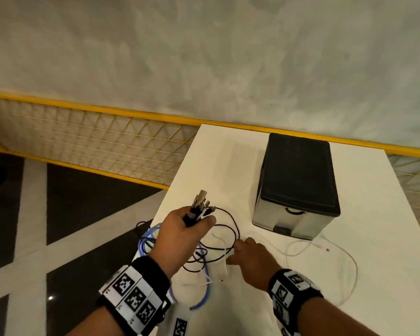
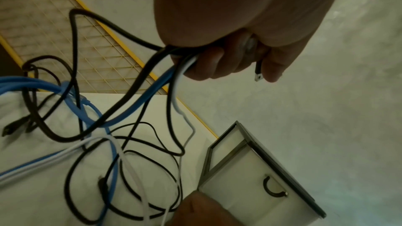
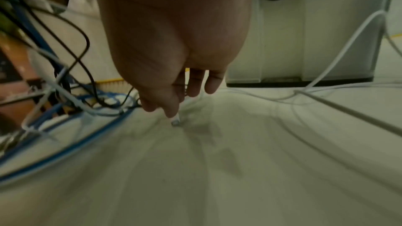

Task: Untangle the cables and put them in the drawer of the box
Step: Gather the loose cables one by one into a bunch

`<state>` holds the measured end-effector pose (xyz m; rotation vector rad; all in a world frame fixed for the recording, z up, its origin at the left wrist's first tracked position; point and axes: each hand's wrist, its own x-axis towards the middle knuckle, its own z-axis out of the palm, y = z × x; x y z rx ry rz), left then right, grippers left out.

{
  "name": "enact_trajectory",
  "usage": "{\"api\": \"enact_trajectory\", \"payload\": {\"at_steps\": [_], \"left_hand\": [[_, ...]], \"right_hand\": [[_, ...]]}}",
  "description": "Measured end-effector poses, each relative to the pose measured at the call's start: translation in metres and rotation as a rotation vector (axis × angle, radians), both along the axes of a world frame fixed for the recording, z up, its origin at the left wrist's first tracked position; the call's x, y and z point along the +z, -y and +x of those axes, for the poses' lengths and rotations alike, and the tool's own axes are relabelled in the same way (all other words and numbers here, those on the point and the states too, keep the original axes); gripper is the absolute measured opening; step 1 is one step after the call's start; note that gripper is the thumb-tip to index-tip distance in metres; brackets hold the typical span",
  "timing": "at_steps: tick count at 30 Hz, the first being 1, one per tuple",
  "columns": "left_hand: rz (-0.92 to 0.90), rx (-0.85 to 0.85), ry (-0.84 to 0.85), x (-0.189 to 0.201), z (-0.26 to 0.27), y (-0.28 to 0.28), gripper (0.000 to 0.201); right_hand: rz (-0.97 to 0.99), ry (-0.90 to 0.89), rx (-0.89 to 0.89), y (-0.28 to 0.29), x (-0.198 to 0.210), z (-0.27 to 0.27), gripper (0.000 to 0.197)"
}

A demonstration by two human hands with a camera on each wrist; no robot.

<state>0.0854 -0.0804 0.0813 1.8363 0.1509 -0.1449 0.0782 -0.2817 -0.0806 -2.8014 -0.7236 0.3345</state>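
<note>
Cables (image 1: 214, 241) lie in a loose knot on the near left corner of the white bench (image 1: 228, 151), part lifted, part trailing over the edge. The left hand (image 1: 180, 229) holds its grip clamped round a bunch of connector ends, plugs sticking up above the fist; from it hang black, blue (image 2: 139, 106) and white strands that cross one another several times below. The right hand (image 1: 252, 257) sits low on the bench beside the knot, its fingertips (image 3: 174, 112) pinched together on the end of a thin white cable (image 1: 349, 263), whose plug shows just under them.

To do this step well, I would judge it best to keep the bunch raised and steady while the white end is drawn clear slowly, following it back through each loop rather than tugging, since a hard pull would likely tighten the black loops around it.

Farther right the same thin white cable runs in a wide slack curve past the box (image 1: 298, 180). Its drawer (image 2: 256, 188), with a dark ring pull, looks closed, so it will need opening before anything goes in.
</note>
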Motion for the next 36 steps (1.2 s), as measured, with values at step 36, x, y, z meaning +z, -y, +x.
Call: {"api": "enact_trajectory", "payload": {"at_steps": [36], "left_hand": [[-0.22, -0.239, 0.294, 0.059, -0.026, 0.122, 0.036]], "right_hand": [[1.23, -0.215, -0.717, 0.046, 0.198, -0.079, 0.04]]}}
